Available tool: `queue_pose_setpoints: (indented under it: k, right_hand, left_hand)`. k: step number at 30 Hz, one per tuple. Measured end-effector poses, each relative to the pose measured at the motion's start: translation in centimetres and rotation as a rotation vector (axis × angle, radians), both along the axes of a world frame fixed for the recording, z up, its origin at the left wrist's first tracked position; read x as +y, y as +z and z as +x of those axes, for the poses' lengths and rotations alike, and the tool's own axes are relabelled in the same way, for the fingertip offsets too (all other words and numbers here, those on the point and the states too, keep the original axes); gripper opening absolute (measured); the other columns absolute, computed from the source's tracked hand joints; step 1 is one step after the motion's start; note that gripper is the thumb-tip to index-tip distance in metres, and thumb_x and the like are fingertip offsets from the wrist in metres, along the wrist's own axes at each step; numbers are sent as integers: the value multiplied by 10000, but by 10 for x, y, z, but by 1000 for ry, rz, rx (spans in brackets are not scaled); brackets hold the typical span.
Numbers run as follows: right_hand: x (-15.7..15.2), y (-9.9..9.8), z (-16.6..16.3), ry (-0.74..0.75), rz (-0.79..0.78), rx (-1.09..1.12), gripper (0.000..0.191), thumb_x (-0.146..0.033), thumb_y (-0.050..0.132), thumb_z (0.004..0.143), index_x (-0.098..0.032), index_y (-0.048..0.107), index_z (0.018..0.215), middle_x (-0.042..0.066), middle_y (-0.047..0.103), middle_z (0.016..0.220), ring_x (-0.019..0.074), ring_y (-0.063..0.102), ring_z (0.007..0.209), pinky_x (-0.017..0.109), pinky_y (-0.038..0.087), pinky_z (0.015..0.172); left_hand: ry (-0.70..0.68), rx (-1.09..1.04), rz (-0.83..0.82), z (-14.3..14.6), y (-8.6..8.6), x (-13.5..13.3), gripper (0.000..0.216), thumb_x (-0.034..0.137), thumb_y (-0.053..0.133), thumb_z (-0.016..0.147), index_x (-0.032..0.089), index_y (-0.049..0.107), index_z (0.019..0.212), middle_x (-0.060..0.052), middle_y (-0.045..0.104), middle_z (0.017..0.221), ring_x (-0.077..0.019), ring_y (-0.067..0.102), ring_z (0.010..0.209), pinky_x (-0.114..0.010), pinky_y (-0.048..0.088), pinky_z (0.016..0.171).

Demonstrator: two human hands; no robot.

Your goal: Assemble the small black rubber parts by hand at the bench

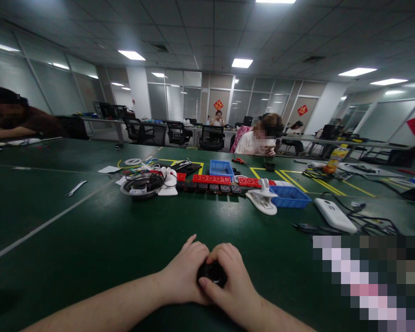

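Object — black, between left hand and right hand.

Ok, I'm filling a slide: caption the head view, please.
Left hand and right hand hold a round black object at a green table, blue bins beyond.

I see a blue bin near the frame's centre, a metal bowl left of centre, a bottle at right, a metal tool at middle left.
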State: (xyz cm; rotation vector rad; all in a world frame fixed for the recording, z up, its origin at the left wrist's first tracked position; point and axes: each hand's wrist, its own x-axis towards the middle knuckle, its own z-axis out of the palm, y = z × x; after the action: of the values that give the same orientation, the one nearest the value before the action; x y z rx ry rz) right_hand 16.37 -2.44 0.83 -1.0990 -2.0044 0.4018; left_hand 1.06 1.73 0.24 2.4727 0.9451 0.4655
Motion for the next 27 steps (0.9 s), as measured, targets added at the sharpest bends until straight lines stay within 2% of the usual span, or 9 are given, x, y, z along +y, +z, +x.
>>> queue_pose_setpoints:
  k: [2,5,10,14,17,21,23,27]
  right_hand:
    - [-1,2,0,41,8,25,116,-170,548,664,-188,493,764,18,525,775,182,466,757,342,373,708]
    - [-3,7,1,125,31,60,170,-119,473,639,-197,512,785,14,550,770,185,487,782,354,379,744]
    - [-5,12,2,242,63,73,204,-101,414,631,-217,533,750,-5,608,765,183,514,808,362,386,780]
    - [-6,15,3,274,65,71,211,-87,406,618,-221,543,706,-14,632,783,180,531,821,374,384,816]
    - [-6,14,3,294,76,70,230,-99,425,657,-226,563,791,-5,635,835,188,530,843,387,374,839]
    - [-5,10,3,231,80,88,224,-213,478,751,-202,535,967,43,591,921,205,512,880,388,383,836]
    - [-4,6,3,149,63,105,200,-302,486,792,-188,525,951,56,564,908,205,506,861,368,409,789]
    - [-2,0,3,71,39,108,299,-451,478,815,-175,508,928,62,539,873,204,503,803,355,420,727]
  left_hand:
    - [-21,-12,-38,0,0,1,430,333,745,502,193,486,816,23,512,817,-188,511,842,-465,166,1059]
    - [-76,-25,-85,-1,1,2,406,276,741,503,200,508,826,23,528,841,-188,523,844,-463,199,1045]
    - [-129,5,-145,-3,5,4,441,243,729,520,243,562,929,15,539,972,-218,513,945,-494,136,1061]
    - [-164,26,-129,-3,6,4,423,285,721,536,254,586,935,11,545,1011,-237,509,968,-511,109,1063]
    - [-176,35,-107,-3,7,2,511,329,726,542,256,561,1020,-10,541,1071,-249,499,998,-521,111,1059]
    - [-144,7,-93,-4,6,0,655,388,724,556,245,479,1146,-38,539,1101,-262,484,1032,-548,131,1043]
    - [-130,-9,-99,-4,5,0,702,419,729,547,238,451,1166,-44,539,1098,-265,489,1020,-559,145,1033]
    - [-103,-14,-77,-4,3,0,739,493,738,512,207,447,1127,-57,530,1064,-272,490,995,-543,171,1032]
